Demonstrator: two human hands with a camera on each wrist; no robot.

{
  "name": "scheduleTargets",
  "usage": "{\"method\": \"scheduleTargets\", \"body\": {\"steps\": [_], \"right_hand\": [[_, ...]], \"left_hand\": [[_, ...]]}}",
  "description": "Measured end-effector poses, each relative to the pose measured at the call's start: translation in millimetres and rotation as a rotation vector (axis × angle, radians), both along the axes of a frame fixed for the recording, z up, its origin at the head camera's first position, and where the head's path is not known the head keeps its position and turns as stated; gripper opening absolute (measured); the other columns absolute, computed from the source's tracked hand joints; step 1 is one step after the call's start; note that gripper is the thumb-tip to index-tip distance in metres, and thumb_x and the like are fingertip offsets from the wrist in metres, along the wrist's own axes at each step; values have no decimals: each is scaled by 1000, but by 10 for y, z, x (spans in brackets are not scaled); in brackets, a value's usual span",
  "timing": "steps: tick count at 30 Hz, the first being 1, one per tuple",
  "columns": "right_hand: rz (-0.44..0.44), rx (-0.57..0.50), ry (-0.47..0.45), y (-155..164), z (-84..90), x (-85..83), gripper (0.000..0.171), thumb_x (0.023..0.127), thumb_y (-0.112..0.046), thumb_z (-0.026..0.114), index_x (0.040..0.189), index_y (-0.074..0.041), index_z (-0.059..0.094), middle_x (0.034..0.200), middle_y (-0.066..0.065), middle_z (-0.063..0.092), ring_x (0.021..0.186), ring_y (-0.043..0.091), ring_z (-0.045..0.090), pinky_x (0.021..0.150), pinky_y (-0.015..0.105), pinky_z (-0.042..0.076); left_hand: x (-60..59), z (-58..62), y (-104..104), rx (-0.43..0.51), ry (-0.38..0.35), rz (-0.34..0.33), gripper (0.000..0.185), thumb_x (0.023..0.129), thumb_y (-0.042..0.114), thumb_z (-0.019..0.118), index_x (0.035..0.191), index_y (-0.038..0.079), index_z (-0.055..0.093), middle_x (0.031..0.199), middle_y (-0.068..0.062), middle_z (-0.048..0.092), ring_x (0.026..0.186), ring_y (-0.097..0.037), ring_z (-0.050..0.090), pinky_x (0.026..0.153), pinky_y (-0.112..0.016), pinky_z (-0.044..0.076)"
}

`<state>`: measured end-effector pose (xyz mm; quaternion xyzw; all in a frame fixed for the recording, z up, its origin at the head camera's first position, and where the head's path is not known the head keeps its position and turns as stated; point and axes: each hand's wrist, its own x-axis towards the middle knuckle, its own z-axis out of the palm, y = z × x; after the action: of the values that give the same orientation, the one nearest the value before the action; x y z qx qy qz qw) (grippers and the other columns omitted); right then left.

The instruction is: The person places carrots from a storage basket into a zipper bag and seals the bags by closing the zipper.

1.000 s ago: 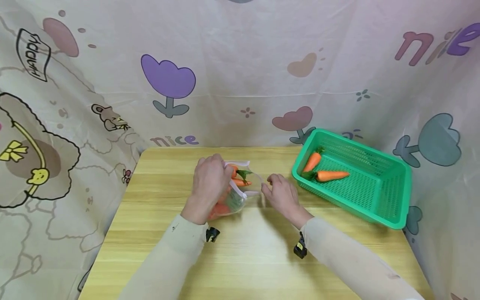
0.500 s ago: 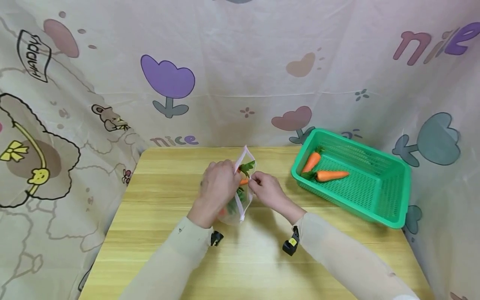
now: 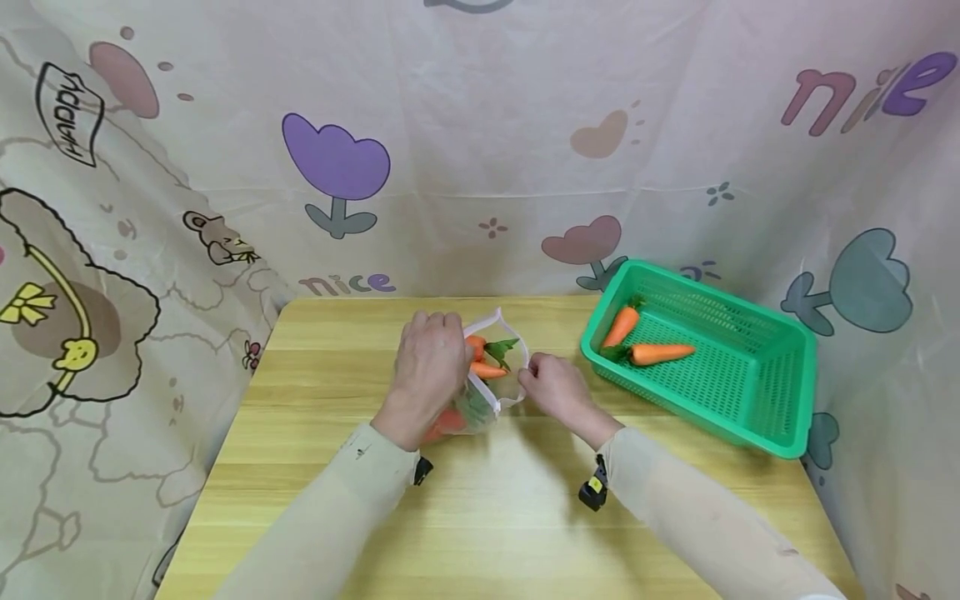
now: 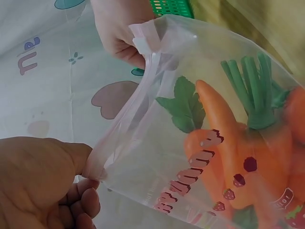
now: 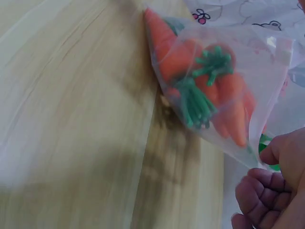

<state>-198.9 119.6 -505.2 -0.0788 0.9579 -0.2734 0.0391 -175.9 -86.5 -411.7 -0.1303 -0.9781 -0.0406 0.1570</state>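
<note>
A clear plastic zip bag (image 3: 486,385) with printed carrots holds several orange toy carrots (image 3: 483,369) with green tops and stands at the middle of the wooden table (image 3: 495,517). My left hand (image 3: 442,342) pinches the bag's left rim. My right hand (image 3: 534,375) pinches the right rim, and the mouth gapes between them. In the left wrist view, my left hand (image 4: 88,169) and my right hand (image 4: 136,45) hold opposite ends of the white zip strip (image 4: 138,100). The right wrist view shows the bag (image 5: 214,90) lifted off the tabletop, with my right hand (image 5: 267,186) at its corner.
A green plastic basket (image 3: 675,400) sits on the table at the right, with two toy carrots (image 3: 624,325) (image 3: 660,352) lying inside. A patterned cloth backdrop (image 3: 480,167) closes off the back and both sides.
Half a second ago the bag's mouth was drawn narrow, with both hands close together. Now my right hand has moved right and the mouth is spread wide again.
</note>
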Motion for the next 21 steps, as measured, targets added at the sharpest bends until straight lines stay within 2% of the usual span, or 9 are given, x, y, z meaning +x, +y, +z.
{"method": "scheduleTargets", "body": {"steps": [3,5,8,11,13,17,21], "right_hand": [[27,30,83,88,24,0,23,101,-26,62,83,-14,67,71,2,62,60,19,56,56,37,45],[65,47,183,165,63,11,19,101,-23,63,87,-12,70,76,2,66,65,20,61,60,40,50],[176,95,425,327,122,3,12,98,-14,66,90,-8,72,80,5,69,69,24,66,63,44,54],[287,169,681,530,200,-44,7,94,-8,68,88,-5,71,78,8,69,70,28,67,63,45,52],[334,225,792,691,250,-98,6,92,-7,69,87,-4,68,77,8,66,70,30,65,61,43,49],[386,321,849,1047,344,-224,11,92,-7,67,83,-4,61,77,10,63,71,31,62,63,42,44],[393,405,820,1414,402,-331,15,91,-3,66,81,-6,55,75,10,60,71,33,60,65,41,40]], "left_hand": [[10,-5,-5,37,-34,8,21,96,20,70,91,0,64,75,-8,58,75,-28,49,67,-36,41],[20,-4,-6,60,-65,18,22,97,21,71,91,1,64,76,-8,58,76,-29,50,68,-37,42],[34,1,-11,85,-109,34,24,98,23,70,93,1,65,77,-8,59,78,-29,51,70,-37,44],[43,4,-18,105,-131,40,23,99,23,69,93,1,65,77,-7,59,79,-29,51,72,-37,43],[48,3,-24,115,-137,40,22,99,22,68,91,2,64,76,-6,58,77,-28,50,71,-36,42],[63,-15,-23,142,-146,43,22,98,23,71,89,5,62,74,-4,55,74,-26,48,66,-33,39],[72,-41,-13,162,-149,55,23,97,25,73,89,6,62,75,-3,56,74,-25,48,65,-33,40]]}}
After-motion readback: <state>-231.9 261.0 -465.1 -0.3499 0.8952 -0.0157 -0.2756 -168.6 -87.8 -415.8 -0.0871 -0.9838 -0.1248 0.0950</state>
